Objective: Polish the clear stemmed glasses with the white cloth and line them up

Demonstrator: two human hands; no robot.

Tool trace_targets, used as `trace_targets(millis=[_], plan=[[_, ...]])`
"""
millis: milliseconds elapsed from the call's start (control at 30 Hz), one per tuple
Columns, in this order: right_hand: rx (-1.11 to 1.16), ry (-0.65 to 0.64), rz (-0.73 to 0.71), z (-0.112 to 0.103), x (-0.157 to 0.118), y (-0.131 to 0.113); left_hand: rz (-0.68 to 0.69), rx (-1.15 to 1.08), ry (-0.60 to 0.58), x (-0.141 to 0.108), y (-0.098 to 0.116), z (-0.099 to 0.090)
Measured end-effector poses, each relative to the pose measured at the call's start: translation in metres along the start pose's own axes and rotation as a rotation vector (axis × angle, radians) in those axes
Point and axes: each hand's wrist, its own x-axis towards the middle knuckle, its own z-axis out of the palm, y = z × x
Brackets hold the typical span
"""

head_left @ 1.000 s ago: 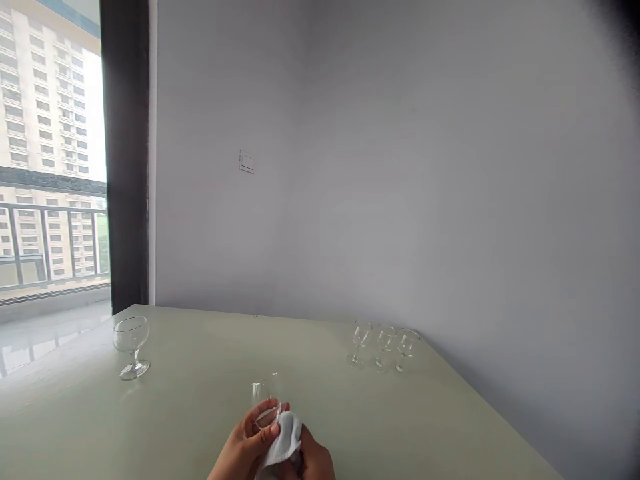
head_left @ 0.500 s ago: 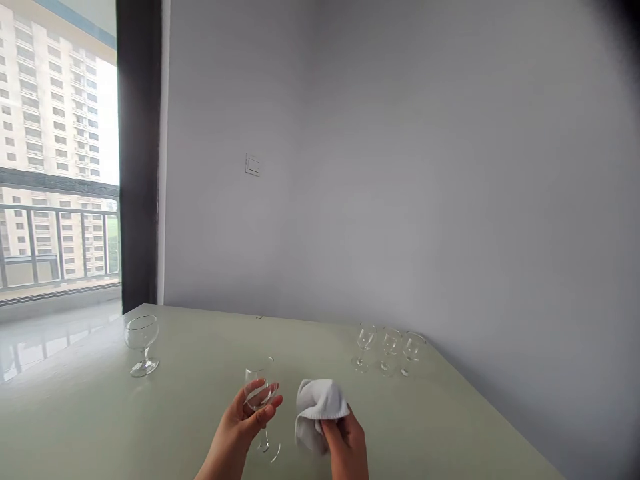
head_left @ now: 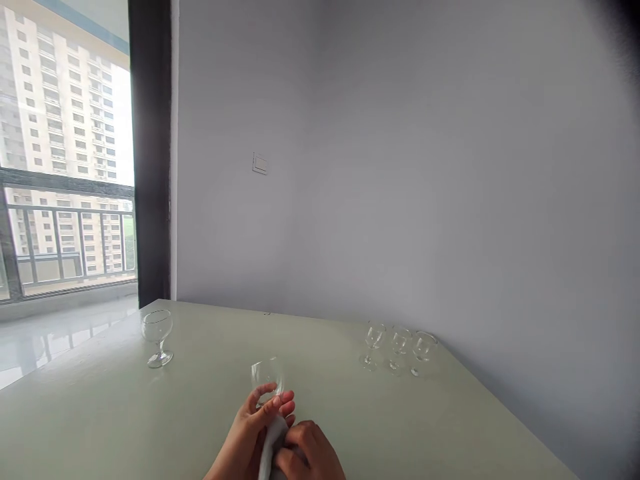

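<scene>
A clear stemmed glass (head_left: pixel 267 375) is held upright above the table by my left hand (head_left: pixel 260 415), whose fingers curl round the lower bowl. My right hand (head_left: pixel 309 448) grips a white cloth (head_left: pixel 273 443) just below, against the stem and foot of the glass. The cloth and the hands hide that lower part of the glass.
Another stemmed glass (head_left: pixel 159 337) stands at the table's left. Three more wine glasses (head_left: pixel 399 347) stand in a row at the back right, close to the wall (head_left: pixel 425 200). The pale green table (head_left: pixel 210 360) spreads below. A window (head_left: pixel 65 153) is at the left.
My right hand has brought the cloth left and down, from beside the glass to its stem and foot. The view has turned slightly left.
</scene>
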Motion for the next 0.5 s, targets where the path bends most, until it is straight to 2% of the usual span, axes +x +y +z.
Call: trace_targets(millis=[67, 200, 267, 400, 500], plan=[[0.215, -0.066, 0.135, -0.01, 0.003, -0.006, 0.003, -0.026, -0.073, -0.002, 0.002, 0.0], [0.523, -0.035, 0.1, -0.024, 0.011, -0.019, 0.03, -0.099, -0.221, -0.005, 0.004, 0.001], [0.68, -0.036, 0.221, -0.025, 0.016, -0.024, 0.03, -0.144, -0.219, -0.006, 0.004, 0.002], [0.925, -0.1, 0.533, -0.018, 0.029, -0.033, -0.008, -0.243, -0.133, -0.006, 0.001, 0.004], [0.992, -0.095, 0.563, -0.016, 0.031, -0.035, -0.036, -0.276, -0.157, -0.006, 0.001, 0.003]])
